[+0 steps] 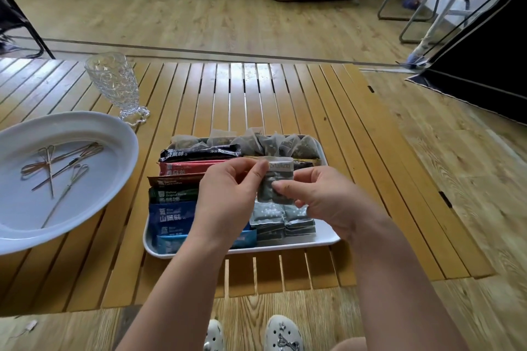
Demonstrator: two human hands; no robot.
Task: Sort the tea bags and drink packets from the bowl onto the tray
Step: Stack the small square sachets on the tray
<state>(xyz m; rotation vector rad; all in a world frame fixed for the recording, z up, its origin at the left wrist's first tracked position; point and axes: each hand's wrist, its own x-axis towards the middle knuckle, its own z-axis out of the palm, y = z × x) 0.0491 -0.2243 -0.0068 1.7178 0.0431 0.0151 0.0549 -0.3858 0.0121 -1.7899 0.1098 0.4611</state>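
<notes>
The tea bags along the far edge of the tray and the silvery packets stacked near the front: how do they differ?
The mesh tea bags are see-through, puffy and propped in a row at the far rim of the tray. The silvery packets are opaque, flat and stacked in piles. One more like them is pinched by the left hand and right hand. Both kinds lie on the tray.
</notes>
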